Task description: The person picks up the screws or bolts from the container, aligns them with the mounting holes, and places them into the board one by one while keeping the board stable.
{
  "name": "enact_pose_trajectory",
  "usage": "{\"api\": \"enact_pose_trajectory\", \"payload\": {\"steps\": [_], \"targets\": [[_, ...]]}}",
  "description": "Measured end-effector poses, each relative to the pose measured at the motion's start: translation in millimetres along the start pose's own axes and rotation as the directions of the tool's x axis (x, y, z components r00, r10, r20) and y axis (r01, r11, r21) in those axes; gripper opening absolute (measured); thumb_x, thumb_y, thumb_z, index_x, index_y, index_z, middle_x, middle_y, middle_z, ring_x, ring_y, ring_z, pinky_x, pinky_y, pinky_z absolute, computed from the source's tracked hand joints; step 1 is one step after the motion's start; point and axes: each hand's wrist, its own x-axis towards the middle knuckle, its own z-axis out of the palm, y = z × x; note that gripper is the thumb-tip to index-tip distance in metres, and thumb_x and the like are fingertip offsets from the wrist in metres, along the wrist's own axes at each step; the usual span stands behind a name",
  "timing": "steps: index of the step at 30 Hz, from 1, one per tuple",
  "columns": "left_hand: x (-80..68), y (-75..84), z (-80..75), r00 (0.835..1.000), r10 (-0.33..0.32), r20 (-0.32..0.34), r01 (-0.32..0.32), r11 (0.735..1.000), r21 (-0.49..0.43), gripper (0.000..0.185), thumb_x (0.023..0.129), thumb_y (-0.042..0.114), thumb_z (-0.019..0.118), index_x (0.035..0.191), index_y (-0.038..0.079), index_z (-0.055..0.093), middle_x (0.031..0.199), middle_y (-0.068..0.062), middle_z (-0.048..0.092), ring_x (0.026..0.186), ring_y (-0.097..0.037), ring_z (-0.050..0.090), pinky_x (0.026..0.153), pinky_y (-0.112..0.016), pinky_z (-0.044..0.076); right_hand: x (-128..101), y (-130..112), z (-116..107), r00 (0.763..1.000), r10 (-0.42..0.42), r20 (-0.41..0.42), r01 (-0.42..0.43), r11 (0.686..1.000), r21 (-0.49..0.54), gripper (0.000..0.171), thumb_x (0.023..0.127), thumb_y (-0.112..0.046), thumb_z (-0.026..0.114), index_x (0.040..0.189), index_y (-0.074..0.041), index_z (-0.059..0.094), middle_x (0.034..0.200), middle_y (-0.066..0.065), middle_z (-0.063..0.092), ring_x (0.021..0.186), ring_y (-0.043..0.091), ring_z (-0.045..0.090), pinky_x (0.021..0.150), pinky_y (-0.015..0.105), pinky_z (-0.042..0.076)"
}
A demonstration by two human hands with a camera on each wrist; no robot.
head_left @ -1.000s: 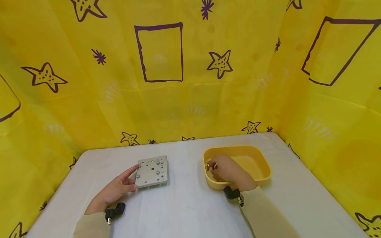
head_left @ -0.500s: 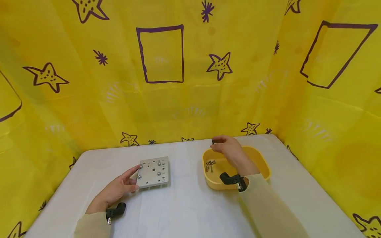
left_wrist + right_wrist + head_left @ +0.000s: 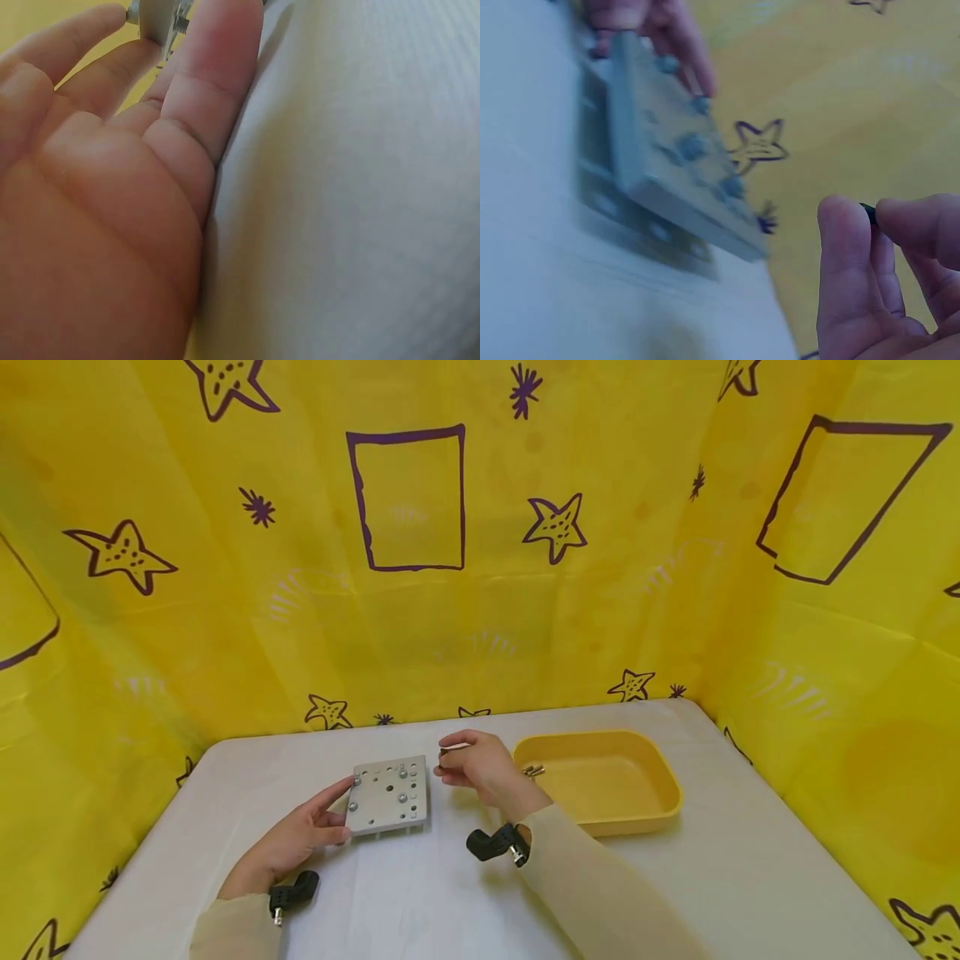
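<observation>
Metal plate [image 3: 381, 807] with bolts [image 3: 402, 798] sits on the counter [image 3: 420, 893]. The left hand [image 3: 288, 839] touches its side with loose fingers, maybe to steady it. Beside it, the right hand [image 3: 483, 768] pinches a tiny dark piece [image 3: 868, 213], with fingertips because it's small, I guess.

Counter [image 3: 420, 893]: broad, white, rounded at its far corners, with a fine woven-looking texture up close.
Metal plate [image 3: 386, 797]: square, grey and drilled with holes, on the left half, face up, its slab raised slightly above the surface.
Yellow tray [image 3: 618, 777]: shallow, round-cornered, on the right half, well apart from the plate.
</observation>
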Motion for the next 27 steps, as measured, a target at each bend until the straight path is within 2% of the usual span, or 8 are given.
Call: {"api": "enact_pose_trajectory", "payload": {"steps": [3,8,14,20,25,27], "targets": [[0.9,-0.2,0.2,1.0,-0.002,-0.006,0.002,1.0,0.005,0.09,0.082,0.015,0.082,0.157,0.027,0.034,0.133,-0.016,0.054,0.102,-0.029,0.054,0.082,-0.038,0.045,1.2,15.6,15.7,1.0,0.002,-0.004,-0.002,0.995,-0.096,0.021,0.089,0.003,0.07,0.109,0.002,0.068,0.095,0.016,0.07,0.077,0.025,0.071,0.069,0.032,0.057],[0.5,0.2,1.0,1.0,-0.006,-0.008,0.006,1.0,0.006,0.091,0.081,0.014,0.083,0.157,0.026,0.034,0.138,-0.016,0.051,0.103,-0.029,0.055,0.083,-0.037,0.045,-1.3,30.8,29.3,1.0,-0.016,0.027,0.022,0.968,-0.248,0.014,0.088,0.003,0.071,0.102,0.0,0.07,0.087,0.007,0.069,0.072,0.019,0.067,0.067,0.032,0.056],[0.1,2.5,1.8,1.0,-0.013,-0.01,0.013,1.0,0.009,0.092,0.08,0.014,0.083,0.157,0.026,0.034,0.141,-0.017,0.049,0.104,-0.028,0.056,0.084,-0.037,0.045,-6.6,33.8,33.6,0.998,-0.037,0.044,0.05,0.933,-0.357,0.012,0.087,0.002,0.072,0.094,-0.007,0.071,0.09,0.003,0.067,0.076,0.018,0.063,0.072,0.035,0.055],[-0.3,2.3,0.6,1.0,-0.005,-0.008,0.005,1.0,0.02,0.091,0.081,0.014,0.082,0.157,0.026,0.034,0.141,-0.016,0.05,0.104,-0.028,0.057,0.087,-0.038,0.044,-5.7,37.7,35.2,0.995,-0.077,0.068,0.099,0.884,-0.456,0.011,0.087,-0.002,0.074,0.091,-0.012,0.07,0.09,0.0,0.064,0.081,0.017,0.059,0.069,0.029,0.051],[0.3,1.2,0.2,1.0,-0.008,-0.007,0.008,1.0,0.007,0.091,0.081,0.014,0.083,0.157,0.027,0.034,0.139,-0.015,0.051,0.105,-0.028,0.056,0.086,-0.038,0.043,-8.6,39.2,37.2,0.992,-0.101,0.071,0.123,0.847,-0.517,0.013,0.087,-0.003,0.074,0.088,-0.015,0.069,0.091,-0.003,0.062,0.088,0.017,0.055,0.074,0.031,0.048],[0.6,0.7,0.2,1.0,-0.009,-0.005,0.009,1.0,0.0,0.091,0.081,0.014,0.083,0.157,0.027,0.034,0.14,-0.016,0.051,0.105,-0.028,0.056,0.086,-0.038,0.043,-9.3,39.6,37.6,0.992,-0.101,0.07,0.123,0.841,-0.528,0.013,0.088,-0.003,0.074,0.088,-0.016,0.069,0.091,-0.004,0.062,0.089,0.017,0.055,0.075,0.032,0.047]]}}
